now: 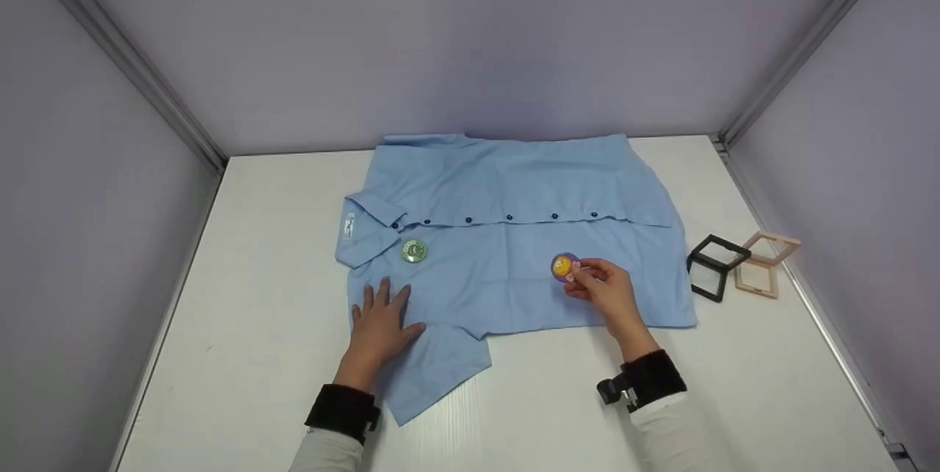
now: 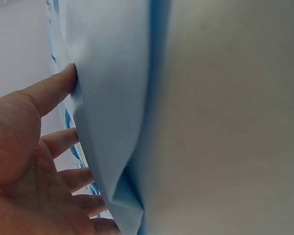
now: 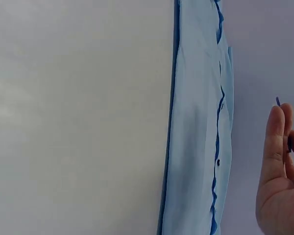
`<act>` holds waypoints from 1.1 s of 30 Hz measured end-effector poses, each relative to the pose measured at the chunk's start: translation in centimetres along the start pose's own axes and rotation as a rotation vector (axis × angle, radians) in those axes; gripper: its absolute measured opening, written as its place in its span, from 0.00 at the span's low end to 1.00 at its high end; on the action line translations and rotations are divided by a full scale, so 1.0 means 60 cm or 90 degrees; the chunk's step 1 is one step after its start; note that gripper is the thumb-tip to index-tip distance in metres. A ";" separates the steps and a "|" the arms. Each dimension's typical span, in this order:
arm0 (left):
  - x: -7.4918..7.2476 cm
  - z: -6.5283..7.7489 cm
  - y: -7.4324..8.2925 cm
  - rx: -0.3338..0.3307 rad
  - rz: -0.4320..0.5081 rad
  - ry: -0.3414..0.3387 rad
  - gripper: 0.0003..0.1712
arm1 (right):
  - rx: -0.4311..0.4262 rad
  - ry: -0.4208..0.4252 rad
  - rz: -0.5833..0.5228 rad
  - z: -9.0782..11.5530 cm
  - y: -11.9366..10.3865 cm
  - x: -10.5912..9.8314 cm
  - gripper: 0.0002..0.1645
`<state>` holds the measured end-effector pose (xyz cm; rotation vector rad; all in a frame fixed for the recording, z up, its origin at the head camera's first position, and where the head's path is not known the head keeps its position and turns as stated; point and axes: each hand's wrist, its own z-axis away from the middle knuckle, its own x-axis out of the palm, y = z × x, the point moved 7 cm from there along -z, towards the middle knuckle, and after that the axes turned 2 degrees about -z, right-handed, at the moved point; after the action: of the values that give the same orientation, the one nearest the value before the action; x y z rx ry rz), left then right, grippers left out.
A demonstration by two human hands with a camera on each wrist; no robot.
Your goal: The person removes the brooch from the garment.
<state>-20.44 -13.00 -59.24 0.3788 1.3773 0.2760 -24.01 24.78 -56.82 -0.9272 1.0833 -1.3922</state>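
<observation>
A light blue short-sleeved shirt (image 1: 470,259) lies on the table, its collar to the left and its row of dark buttons running across. My left hand (image 1: 380,327) rests with spread fingers on the shirt near the shoulder and sleeve; the left wrist view shows its fingertips (image 2: 68,76) on the fabric. My right hand (image 1: 606,292) pinches a round badge (image 1: 564,266), purple with a yellow figure, between thumb and fingers above the shirt's lower front. In the right wrist view only the badge's thin edge (image 3: 278,101) shows. A green round badge (image 1: 414,251) lies on the shirt near the collar.
Right of the shirt's hem stand two small hinged square frames, one black (image 1: 718,266) and one beige (image 1: 765,263), both opened out. The white table (image 1: 272,296) meets pale walls at the back and both sides.
</observation>
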 end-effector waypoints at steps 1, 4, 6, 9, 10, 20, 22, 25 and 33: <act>0.001 -0.001 0.000 -0.002 -0.001 0.000 0.43 | 0.001 0.009 -0.002 -0.003 0.001 -0.013 0.22; 0.003 -0.002 -0.003 -0.013 -0.003 0.000 0.44 | 0.008 0.042 -0.012 -0.008 0.004 -0.053 0.23; 0.003 -0.001 -0.009 -0.025 0.001 -0.003 0.46 | 0.012 0.066 -0.023 -0.010 0.003 -0.079 0.24; 0.001 0.000 -0.018 -0.044 0.008 -0.006 0.47 | 0.013 0.101 -0.043 -0.012 0.001 -0.119 0.24; -0.001 0.001 -0.021 -0.048 0.009 -0.006 0.47 | 0.014 0.113 -0.050 -0.013 0.001 -0.133 0.25; -0.015 0.008 -0.031 -0.050 0.016 -0.008 0.47 | 0.036 0.261 -0.131 -0.013 0.015 -0.263 0.26; -0.015 0.008 -0.032 -0.050 0.019 -0.007 0.47 | 0.041 0.290 -0.158 -0.012 0.018 -0.285 0.25; -0.013 0.008 -0.033 -0.049 0.017 -0.004 0.47 | 0.055 0.322 -0.200 -0.011 0.025 -0.313 0.21; -0.013 0.008 -0.031 -0.049 0.020 0.003 0.47 | 0.120 0.386 -0.206 -0.011 0.045 -0.360 0.13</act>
<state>-20.17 -15.04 -59.27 0.3364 1.3625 0.3550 -21.65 46.32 -58.76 -0.5637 1.2445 -2.0897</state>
